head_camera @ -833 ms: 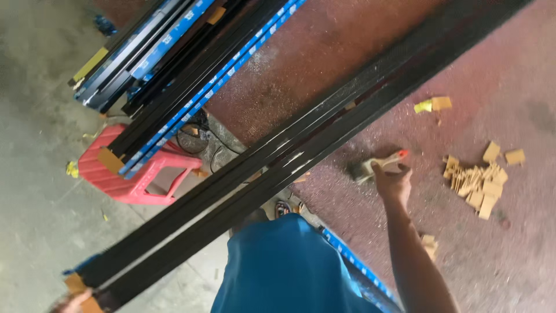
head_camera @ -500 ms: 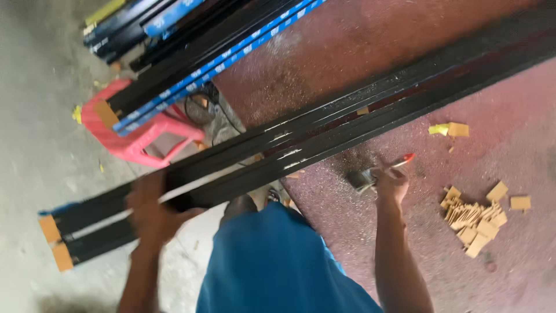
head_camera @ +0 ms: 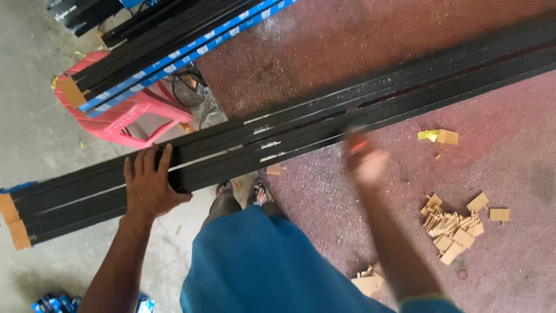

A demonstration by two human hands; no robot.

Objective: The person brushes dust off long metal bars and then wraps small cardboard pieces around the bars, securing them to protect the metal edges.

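A bundle of long black metal profiles (head_camera: 324, 119) lies across a red-brown table (head_camera: 359, 52) and juts out past its left edge. My left hand (head_camera: 149, 184) rests flat on the overhanging part, fingers spread over the top and thumb at the near side. My right hand (head_camera: 365, 161) is blurred with motion just in front of the bundle; something small and red shows at its fingers, and I cannot tell how it is held. Brown tape (head_camera: 13, 223) wraps the bundle's left end.
A second stack of black profiles with blue-taped strips (head_camera: 185, 49) rests on a red plastic stool (head_camera: 124, 113) at the upper left. Small cardboard pieces (head_camera: 454, 226) lie piled on the table at right, with yellow scraps (head_camera: 437, 137) further back. Grey concrete floor lies below.
My left hand has come up and settled flat on the overhanging bundle. My right hand has left the table surface and moved up towards the profiles.
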